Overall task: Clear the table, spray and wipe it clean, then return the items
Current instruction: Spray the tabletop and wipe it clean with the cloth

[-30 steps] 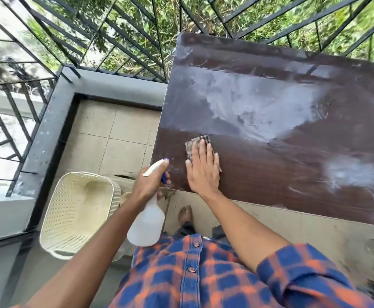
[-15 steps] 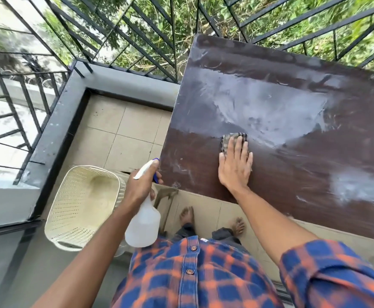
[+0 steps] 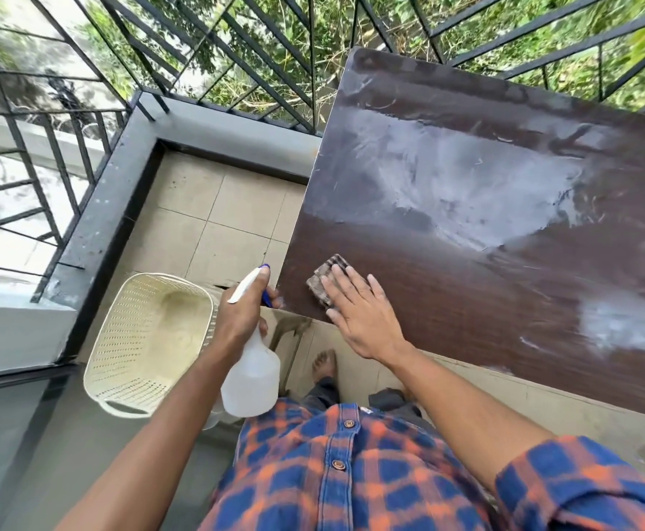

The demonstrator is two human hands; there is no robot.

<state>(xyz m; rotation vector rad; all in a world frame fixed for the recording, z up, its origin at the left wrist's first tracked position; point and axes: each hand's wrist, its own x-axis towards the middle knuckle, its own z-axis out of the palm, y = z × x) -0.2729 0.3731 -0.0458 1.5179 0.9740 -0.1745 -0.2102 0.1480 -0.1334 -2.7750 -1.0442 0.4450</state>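
A dark brown wooden table (image 3: pixel 485 270) fills the right of the view, wet and streaked with pale patches. My right hand (image 3: pixel 363 320) lies flat with straight fingers on a small grey checked cloth (image 3: pixel 323 283), pressing it onto the table near its front left corner. My left hand (image 3: pixel 242 314) grips the neck of a white spray bottle (image 3: pixel 252 371) with a blue trigger, held off the table's left edge above the floor.
A cream perforated plastic basket (image 3: pixel 148 343) stands on the tiled floor (image 3: pixel 213 224) left of the table. A grey ledge (image 3: pixel 99 220) and black metal railing (image 3: pixel 206 51) bound the balcony at left and back. My bare foot (image 3: pixel 324 364) shows under the table edge.
My right hand has slid the cloth from further in on the table back toward the front left corner. The left hand keeps holding the bottle in about the same place.
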